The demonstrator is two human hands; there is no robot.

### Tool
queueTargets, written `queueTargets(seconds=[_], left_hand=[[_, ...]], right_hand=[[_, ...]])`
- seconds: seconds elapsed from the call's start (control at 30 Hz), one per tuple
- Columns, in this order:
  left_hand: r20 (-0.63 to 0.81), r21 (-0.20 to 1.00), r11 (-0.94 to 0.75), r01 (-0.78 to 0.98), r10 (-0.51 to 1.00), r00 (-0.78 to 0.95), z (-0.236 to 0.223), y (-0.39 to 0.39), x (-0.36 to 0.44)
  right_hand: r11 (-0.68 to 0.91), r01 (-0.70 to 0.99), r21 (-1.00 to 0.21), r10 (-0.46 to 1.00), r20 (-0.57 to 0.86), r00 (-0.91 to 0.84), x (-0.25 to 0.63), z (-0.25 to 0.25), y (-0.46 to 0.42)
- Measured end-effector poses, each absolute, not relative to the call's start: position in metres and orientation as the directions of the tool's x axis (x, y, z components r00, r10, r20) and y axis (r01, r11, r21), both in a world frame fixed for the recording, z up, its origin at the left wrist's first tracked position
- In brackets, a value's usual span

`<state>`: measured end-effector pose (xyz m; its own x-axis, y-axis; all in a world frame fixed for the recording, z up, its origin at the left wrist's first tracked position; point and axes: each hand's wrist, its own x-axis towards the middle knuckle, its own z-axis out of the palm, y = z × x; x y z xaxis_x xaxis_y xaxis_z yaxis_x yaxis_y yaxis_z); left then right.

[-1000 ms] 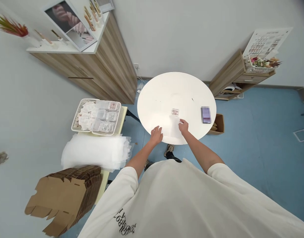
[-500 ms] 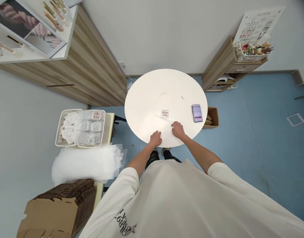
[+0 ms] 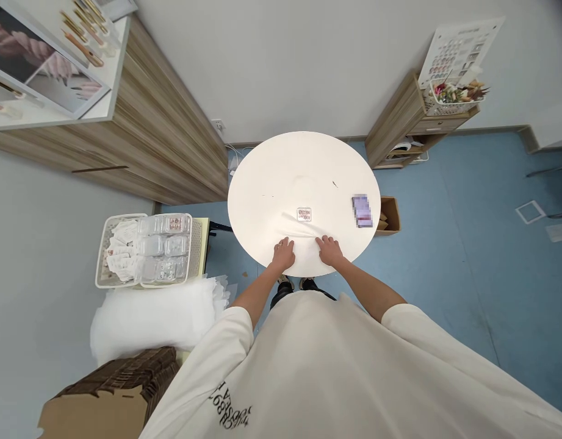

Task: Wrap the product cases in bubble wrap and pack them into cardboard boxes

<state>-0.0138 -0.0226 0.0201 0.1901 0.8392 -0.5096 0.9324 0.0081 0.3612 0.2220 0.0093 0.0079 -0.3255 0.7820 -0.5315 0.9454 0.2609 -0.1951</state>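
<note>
Palms face down at the near edge of the round table (image 3: 303,158): your left hand (image 3: 284,253) rests left of centre, your right hand (image 3: 329,250) right of it. Fingers on both are partly extended; whether they pinch anything cannot be told from this view. The translucent sheet (image 3: 299,232) lies between and just beyond them, ridged; its outline is lost against the white surface. Past the ridges, near the middle of the surface, sits the small clear case (image 3: 304,214), uncovered and apart from both hands. The purple pack (image 3: 362,211), its detail blurred, lies by the right edge. Status, as judged: the sheet is laid out; its ridges are not yet smoothed.
</note>
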Motion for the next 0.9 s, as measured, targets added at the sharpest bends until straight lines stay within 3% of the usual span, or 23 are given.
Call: queueTargets(seconds=[0.23, 0.37, 0.67, 0.8, 0.9], left_hand=[[-0.54, 0.362, -0.035, 0.932, 0.807, 0.24, 0.015, -0.014, -0.011], [-0.545, 0.359, -0.067, 0.931, 0.794, 0.267, 0.011, -0.015, -0.003], [-0.527, 0.34, -0.115, 0.933, 0.799, 0.29, 0.012, -0.001, 0.003], [-0.525, 0.325, -0.111, 0.939, 0.804, 0.277, 0.012, 0.006, 0.004], [-0.499, 0.319, -0.115, 0.941, 0.823, 0.27, 0.012, 0.015, 0.006]], right_hand=[[0.062, 0.985, -0.163, 0.81, -0.568, -0.145, 0.232, 0.01, 0.015], [-0.135, 0.975, -0.179, 0.77, -0.638, -0.011, 0.233, 0.01, 0.019], [-0.593, 0.777, -0.209, 0.664, -0.673, 0.326, 0.25, 0.013, 0.028], [-0.63, 0.744, -0.221, 0.648, -0.677, 0.348, 0.253, 0.014, 0.03], [-0.531, 0.817, -0.226, 0.71, -0.645, 0.283, 0.252, 0.014, 0.028]])
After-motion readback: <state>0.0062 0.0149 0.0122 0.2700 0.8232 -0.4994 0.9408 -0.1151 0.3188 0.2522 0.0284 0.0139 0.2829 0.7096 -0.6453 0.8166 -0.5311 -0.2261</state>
